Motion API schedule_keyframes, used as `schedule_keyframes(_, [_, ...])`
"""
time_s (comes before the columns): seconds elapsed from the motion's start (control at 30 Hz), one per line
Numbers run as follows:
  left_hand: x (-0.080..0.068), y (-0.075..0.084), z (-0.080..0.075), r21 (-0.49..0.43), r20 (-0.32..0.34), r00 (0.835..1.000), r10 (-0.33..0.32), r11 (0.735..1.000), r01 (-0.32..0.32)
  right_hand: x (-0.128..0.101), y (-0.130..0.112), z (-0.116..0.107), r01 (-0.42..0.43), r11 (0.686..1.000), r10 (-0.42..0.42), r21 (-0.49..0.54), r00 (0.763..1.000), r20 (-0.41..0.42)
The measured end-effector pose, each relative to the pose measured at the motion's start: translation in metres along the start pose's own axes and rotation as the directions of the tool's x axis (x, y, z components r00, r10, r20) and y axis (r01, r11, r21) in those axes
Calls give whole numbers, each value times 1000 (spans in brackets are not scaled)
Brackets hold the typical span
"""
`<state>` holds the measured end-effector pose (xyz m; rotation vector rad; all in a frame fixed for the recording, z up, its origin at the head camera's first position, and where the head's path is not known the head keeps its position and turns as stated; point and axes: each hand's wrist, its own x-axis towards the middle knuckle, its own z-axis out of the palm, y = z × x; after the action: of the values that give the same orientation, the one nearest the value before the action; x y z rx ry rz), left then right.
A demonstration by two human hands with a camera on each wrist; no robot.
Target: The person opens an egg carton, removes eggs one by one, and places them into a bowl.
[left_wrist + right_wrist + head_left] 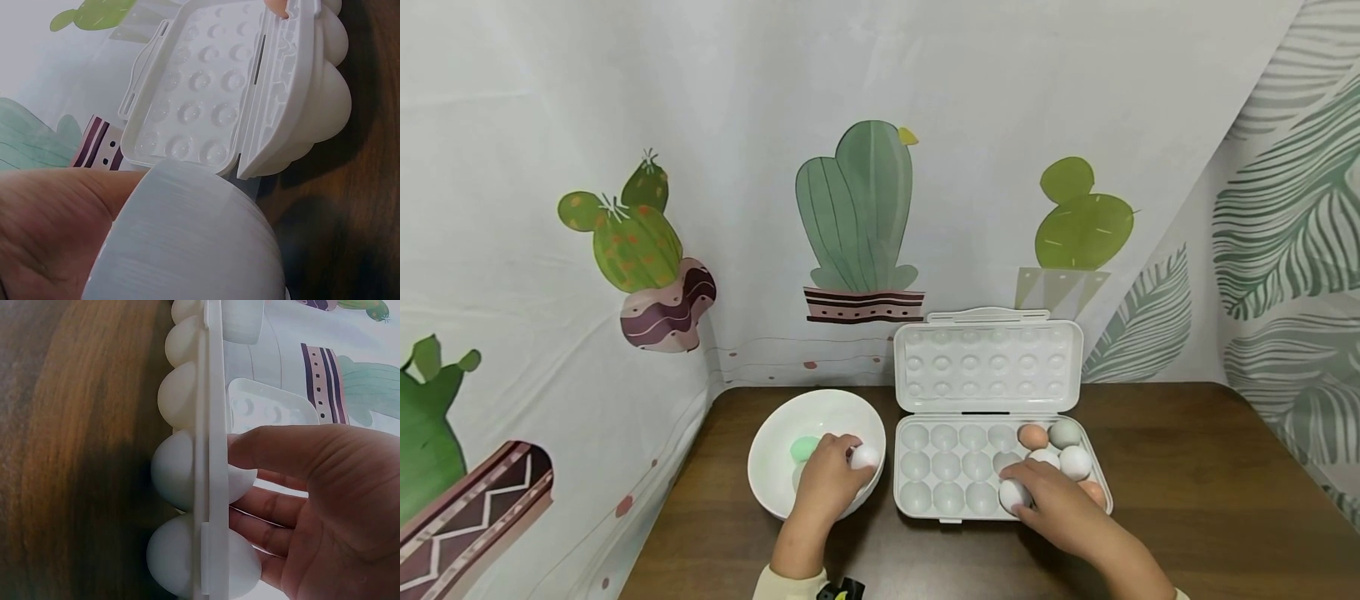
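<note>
My left hand (829, 479) is over the right side of a white bowl (769, 429), holding a white egg (865, 457) between thumb and fingers. Inside the bowl lie a mint-green egg (804, 449) and a paler one, partly hidden by that hand. My right hand (1060, 506) grips another white egg (1013, 497) at the front row of the open egg carton (921, 511). In the right wrist view, thumb and fingers surround this egg (240, 481) at the carton's rim. Brown, white and grey-green eggs (1064, 433) fill cups at the carton's right end.
The carton's lid (985, 367) stands raised at the back, against a hanging cloth (970, 208) printed with cacti. Bare cups (947, 465) show across the carton's left part. Brown wooden table (1187, 467) extends to the right of the carton.
</note>
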<state>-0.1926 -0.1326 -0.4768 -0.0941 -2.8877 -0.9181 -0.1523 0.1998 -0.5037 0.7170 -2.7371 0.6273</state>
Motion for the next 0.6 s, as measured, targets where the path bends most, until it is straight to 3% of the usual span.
schedule_keyframes(0.6, [0,-1,2,45,2,1000,9,999,-9,0,-1,-1,17,1000,-17,0,1000,-8])
